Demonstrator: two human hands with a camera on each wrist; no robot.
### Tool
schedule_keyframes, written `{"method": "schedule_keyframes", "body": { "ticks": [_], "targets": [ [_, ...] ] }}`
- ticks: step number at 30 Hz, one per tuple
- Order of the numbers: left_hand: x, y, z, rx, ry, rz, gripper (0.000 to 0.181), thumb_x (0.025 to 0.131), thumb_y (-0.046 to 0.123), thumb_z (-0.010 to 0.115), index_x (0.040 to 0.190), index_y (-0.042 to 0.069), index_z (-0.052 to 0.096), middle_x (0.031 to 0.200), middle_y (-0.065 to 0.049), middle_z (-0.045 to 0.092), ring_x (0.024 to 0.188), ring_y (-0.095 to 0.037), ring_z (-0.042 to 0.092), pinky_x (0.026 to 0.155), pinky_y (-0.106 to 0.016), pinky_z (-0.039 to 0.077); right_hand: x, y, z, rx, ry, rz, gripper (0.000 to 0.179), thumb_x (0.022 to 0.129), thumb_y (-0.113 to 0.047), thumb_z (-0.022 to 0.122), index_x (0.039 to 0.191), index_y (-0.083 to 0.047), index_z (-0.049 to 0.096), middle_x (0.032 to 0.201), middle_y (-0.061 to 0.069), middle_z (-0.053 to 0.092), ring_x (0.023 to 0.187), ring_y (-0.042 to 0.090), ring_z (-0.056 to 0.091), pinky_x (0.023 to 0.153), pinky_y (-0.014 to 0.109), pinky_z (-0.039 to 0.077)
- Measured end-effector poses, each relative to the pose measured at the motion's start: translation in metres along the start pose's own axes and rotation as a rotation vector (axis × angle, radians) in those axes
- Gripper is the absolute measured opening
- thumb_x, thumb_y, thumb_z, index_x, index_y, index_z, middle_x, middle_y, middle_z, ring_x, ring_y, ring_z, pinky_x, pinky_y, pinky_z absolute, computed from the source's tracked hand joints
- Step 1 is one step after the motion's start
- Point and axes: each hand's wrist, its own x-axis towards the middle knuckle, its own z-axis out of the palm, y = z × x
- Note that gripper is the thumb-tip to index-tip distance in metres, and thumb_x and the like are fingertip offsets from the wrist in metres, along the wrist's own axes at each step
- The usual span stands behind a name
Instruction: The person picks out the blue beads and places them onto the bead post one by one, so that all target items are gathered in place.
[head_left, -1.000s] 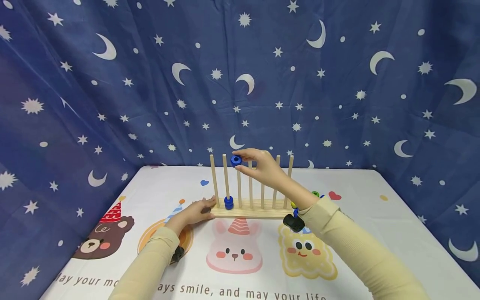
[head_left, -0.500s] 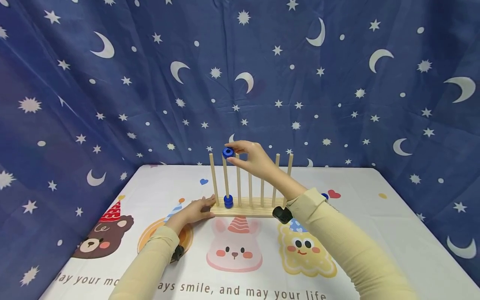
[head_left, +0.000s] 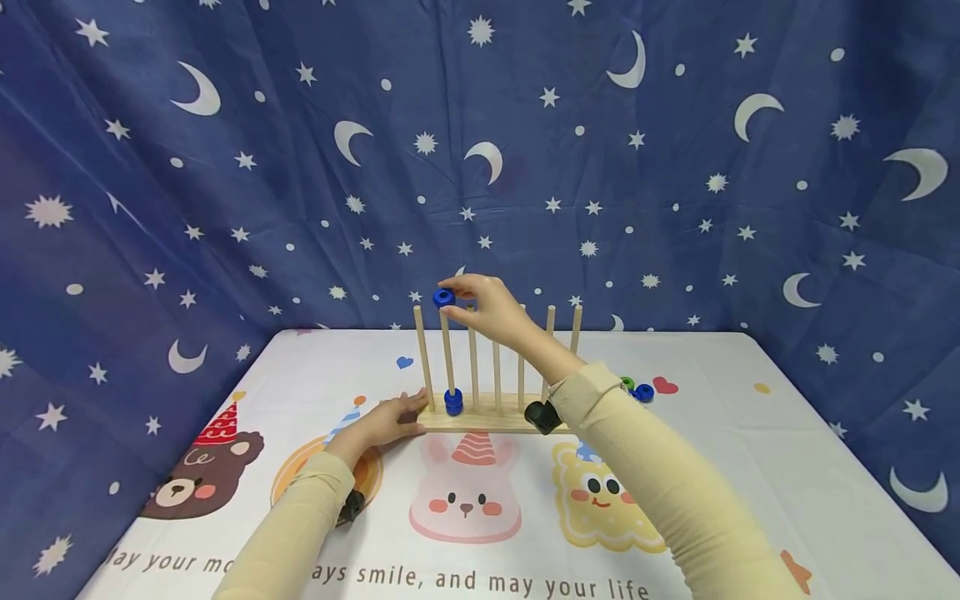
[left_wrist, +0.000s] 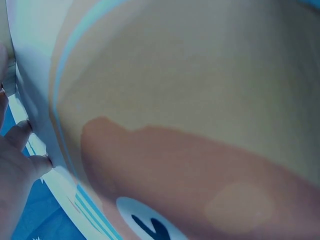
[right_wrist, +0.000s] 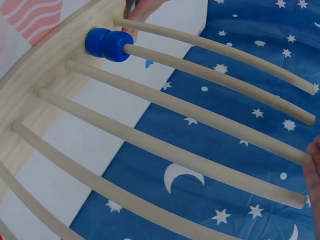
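Note:
A wooden peg stand (head_left: 483, 422) with a row of upright pegs stands on the table. My left hand (head_left: 384, 422) holds the left end of its base, thumb in front and fingers behind. Between the thumb and fingers of my right hand (head_left: 491, 310) is a blue bead (head_left: 444, 297), pinched at the top of the second peg from the left; whether the peg tip has entered its hole cannot be told. Two blue beads (right_wrist: 108, 45) sit stacked at the foot of that peg. The right wrist view shows only a bit of the right hand (right_wrist: 314, 170) at its edge.
Right of the stand lie a blue bead (head_left: 644, 392) and a green bead (head_left: 627, 383), partly behind the right sleeve. A white printed cloth (head_left: 712, 467) covers the table. A blue star-patterned curtain (head_left: 525, 150) hangs behind and at the sides.
My right hand has moved left and slightly up, bringing the blue bead from near the third peg to the second peg's top. The left hand stays on the base.

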Motion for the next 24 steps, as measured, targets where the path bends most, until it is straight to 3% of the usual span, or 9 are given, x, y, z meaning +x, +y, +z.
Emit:
{"method": "schedule_keyframes", "body": {
  "ticks": [7, 15, 24],
  "targets": [
    [0.002, 0.000, -0.003, 0.017, 0.008, 0.007, 0.057, 0.089, 0.020, 0.063, 0.139, 0.000, 0.043, 0.149, -0.018, 0.033, 0.136, -0.050, 0.025, 0.111, -0.064, 0.017, 0.011, 0.003, 0.003, 0.048, 0.006, 0.050, 0.038, 0.090, -0.016, 0.063, 0.125, 0.000, 0.059, 0.117, 0.015, 0.066, 0.107, 0.024, 0.064, 0.095, 0.031, 0.051],
    [0.001, 0.000, -0.002, 0.004, 0.008, 0.004, 0.059, 0.089, 0.022, 0.063, 0.140, 0.000, 0.042, 0.149, -0.019, 0.034, 0.136, -0.050, 0.024, 0.111, -0.063, 0.018, 0.013, 0.007, 0.007, 0.007, -0.011, 0.085, 0.040, 0.090, -0.018, 0.064, 0.126, -0.001, 0.058, 0.119, 0.014, 0.065, 0.111, 0.025, 0.063, 0.097, 0.032, 0.050],
    [-0.003, 0.000, 0.002, 0.006, 0.015, 0.010, 0.058, 0.090, 0.022, 0.063, 0.139, -0.001, 0.043, 0.148, -0.021, 0.033, 0.135, -0.052, 0.024, 0.109, -0.066, 0.017, 0.011, 0.011, 0.009, 0.024, -0.025, 0.068, 0.039, 0.091, -0.018, 0.063, 0.125, 0.000, 0.059, 0.118, 0.015, 0.066, 0.110, 0.027, 0.063, 0.097, 0.034, 0.050]
  ]
}}
